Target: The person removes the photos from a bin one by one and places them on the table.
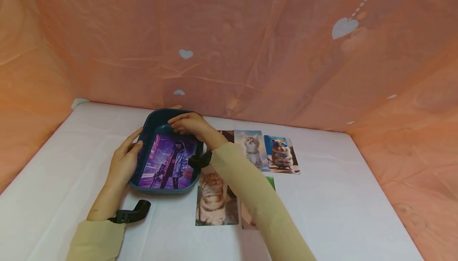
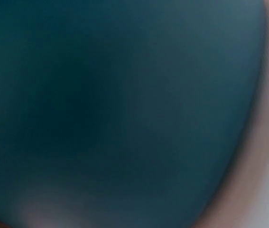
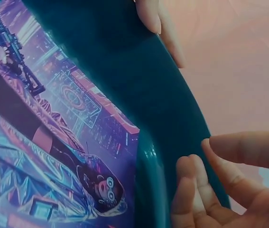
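A dark teal plastic bin (image 1: 165, 191) stands on the white table, and a purple picture card (image 1: 168, 161) of a hooded figure with a rifle lies inside it. My left hand (image 1: 125, 161) grips the bin's left side; in the right wrist view its thumb (image 3: 148, 16) laps over the rim. The bin's blurred wall (image 2: 125, 114) fills most of the left wrist view. Over the far right part of the bin hovers my right hand (image 1: 191, 125), fingers loosely bent and nothing between them. Whether its fingertips touch the wall I cannot tell.
Right of the bin lie picture cards: a grey kitten (image 1: 252, 147), a hamster in sunglasses (image 1: 282, 154) and a tabby cat (image 1: 212, 199). My right sleeve (image 1: 257, 189) partly covers others. Pink cloth (image 1: 229, 54) with white hearts hangs behind the white table (image 1: 340, 205).
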### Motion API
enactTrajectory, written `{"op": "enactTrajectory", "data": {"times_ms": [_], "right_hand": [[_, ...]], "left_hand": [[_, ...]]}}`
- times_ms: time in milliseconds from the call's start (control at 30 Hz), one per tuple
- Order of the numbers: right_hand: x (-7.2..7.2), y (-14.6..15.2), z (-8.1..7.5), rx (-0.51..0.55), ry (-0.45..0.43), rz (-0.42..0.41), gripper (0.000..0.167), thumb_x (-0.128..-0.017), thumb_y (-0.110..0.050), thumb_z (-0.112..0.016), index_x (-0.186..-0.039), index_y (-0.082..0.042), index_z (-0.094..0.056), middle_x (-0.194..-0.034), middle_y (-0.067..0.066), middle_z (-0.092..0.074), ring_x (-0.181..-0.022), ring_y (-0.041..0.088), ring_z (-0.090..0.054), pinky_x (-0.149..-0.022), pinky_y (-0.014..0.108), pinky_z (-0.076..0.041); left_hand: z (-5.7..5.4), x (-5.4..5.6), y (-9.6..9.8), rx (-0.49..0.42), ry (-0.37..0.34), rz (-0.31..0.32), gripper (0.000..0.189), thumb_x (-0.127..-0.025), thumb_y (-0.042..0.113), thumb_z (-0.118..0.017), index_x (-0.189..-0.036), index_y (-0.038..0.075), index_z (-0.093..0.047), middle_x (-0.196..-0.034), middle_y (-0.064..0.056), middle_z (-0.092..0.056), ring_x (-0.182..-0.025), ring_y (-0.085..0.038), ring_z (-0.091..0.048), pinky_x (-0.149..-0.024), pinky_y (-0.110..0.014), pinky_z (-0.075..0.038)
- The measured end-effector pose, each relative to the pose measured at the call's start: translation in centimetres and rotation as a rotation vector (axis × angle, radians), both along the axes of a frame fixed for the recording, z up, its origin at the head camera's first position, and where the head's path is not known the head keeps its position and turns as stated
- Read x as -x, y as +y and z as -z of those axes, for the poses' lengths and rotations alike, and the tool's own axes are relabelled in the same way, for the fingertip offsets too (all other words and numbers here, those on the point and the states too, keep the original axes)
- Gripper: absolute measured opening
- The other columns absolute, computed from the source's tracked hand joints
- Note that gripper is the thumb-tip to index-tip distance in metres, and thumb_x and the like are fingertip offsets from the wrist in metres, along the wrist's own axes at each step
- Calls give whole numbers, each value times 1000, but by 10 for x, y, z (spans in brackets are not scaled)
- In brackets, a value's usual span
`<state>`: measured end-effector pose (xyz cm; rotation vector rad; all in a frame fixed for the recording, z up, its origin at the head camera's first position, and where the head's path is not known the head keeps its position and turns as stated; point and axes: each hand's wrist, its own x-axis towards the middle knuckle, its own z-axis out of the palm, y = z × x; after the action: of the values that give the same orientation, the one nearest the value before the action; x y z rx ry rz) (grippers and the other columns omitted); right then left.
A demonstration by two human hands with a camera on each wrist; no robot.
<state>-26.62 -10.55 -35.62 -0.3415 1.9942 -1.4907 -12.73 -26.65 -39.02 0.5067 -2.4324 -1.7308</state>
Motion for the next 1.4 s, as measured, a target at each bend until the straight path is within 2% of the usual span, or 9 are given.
{"op": "enactTrajectory", "data": {"times_ms": [233,500,733,867,1033,1267,1400], "right_hand": [[4,-9,7,-62,-32,-1,29,-93,-10,-58,-121,-4,-67,-125,13,-64,-114,27,-60,-99,39,-46],[4,-12,16,-153,-42,-86,34,-95,-15,-58,-127,-9,-63,-139,6,-55,-126,25,-52,-108,38,-37],[2,-13,15,-230,30,-160,33,-95,-23,-58,-127,-15,-64,-140,4,-53,-130,23,-47,-109,37,-36],[0,-14,15,-252,81,-186,31,-94,-25,-60,-123,-16,-67,-137,3,-56,-131,21,-46,-107,34,-37],[0,-13,16,-249,86,-204,31,-93,-26,-62,-121,-17,-68,-138,2,-55,-130,20,-46,-107,33,-37],[4,-7,8,-304,95,-355,37,-96,-21,-58,-132,-18,-59,-151,3,-39,-138,21,-36,-111,39,-33],[5,-2,2,-357,113,-431,42,-95,-18,-58,-137,-19,-55,-152,4,-37,-138,20,-35,-109,35,-35]], "left_hand": [[-2,-1,0,-1,-4,10,49,-104,33,-34,-152,27,-28,-140,-27,-44,-128,-39,-38,-107,-56,-27],[-2,-2,3,-7,2,-4,48,-103,31,-36,-151,25,-31,-134,-27,-48,-119,-34,-42,-99,-47,-32],[-4,-2,2,-25,1,0,48,-103,32,-36,-151,26,-30,-138,-27,-45,-125,-37,-39,-105,-53,-28],[-4,-2,1,-21,-7,-3,48,-103,33,-36,-151,27,-30,-136,-26,-46,-123,-35,-40,-103,-51,-30],[-3,-3,1,-20,-19,0,48,-103,34,-35,-151,27,-30,-136,-26,-47,-121,-34,-41,-101,-49,-31],[-3,-3,2,-15,-16,12,48,-103,35,-34,-151,28,-29,-138,-26,-45,-122,-34,-41,-101,-49,-32],[-3,-3,3,-13,-14,22,48,-103,34,-35,-151,27,-30,-138,-26,-45,-122,-34,-41,-100,-48,-33]]}}
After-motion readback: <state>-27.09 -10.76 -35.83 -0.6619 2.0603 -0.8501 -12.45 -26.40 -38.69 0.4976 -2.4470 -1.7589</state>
